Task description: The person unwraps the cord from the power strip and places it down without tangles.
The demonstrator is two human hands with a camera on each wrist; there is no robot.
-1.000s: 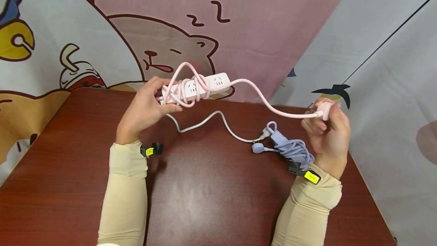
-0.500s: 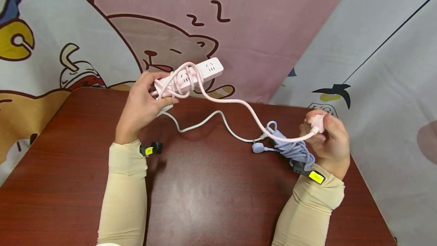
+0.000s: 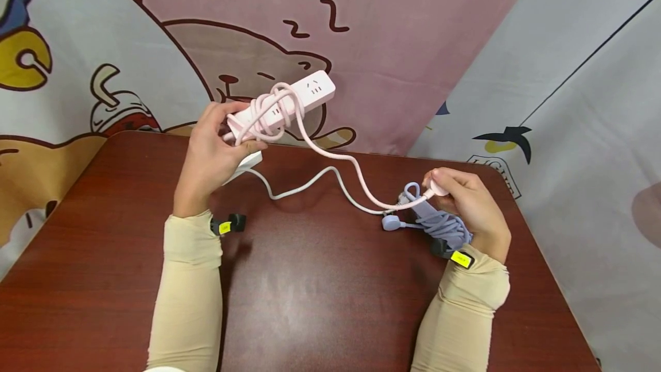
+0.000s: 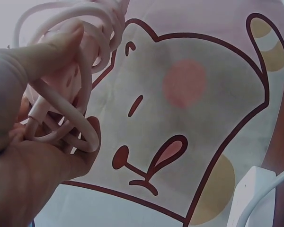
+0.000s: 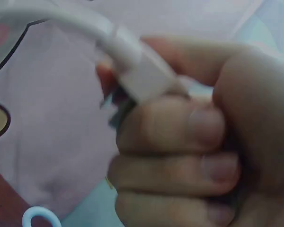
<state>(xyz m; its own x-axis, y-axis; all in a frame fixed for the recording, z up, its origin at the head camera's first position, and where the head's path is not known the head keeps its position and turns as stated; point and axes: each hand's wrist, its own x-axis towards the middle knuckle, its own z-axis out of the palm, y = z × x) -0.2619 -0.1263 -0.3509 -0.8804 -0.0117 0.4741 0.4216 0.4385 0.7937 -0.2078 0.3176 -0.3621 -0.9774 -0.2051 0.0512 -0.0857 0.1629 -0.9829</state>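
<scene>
Two hands busy above the brown table: left hand clenched around the cord-wrapped pink power strip held up over the table's far edge, right hand gripping its pink plug just above the lilac cable bundle.

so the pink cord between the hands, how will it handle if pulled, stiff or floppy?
Probably floppy: the pink cord sags in a loose curve between the pink power strip in the left hand and the plug in the right hand. It holds tight loops round the strip, so likely pliable, perhaps slightly springy.
</scene>
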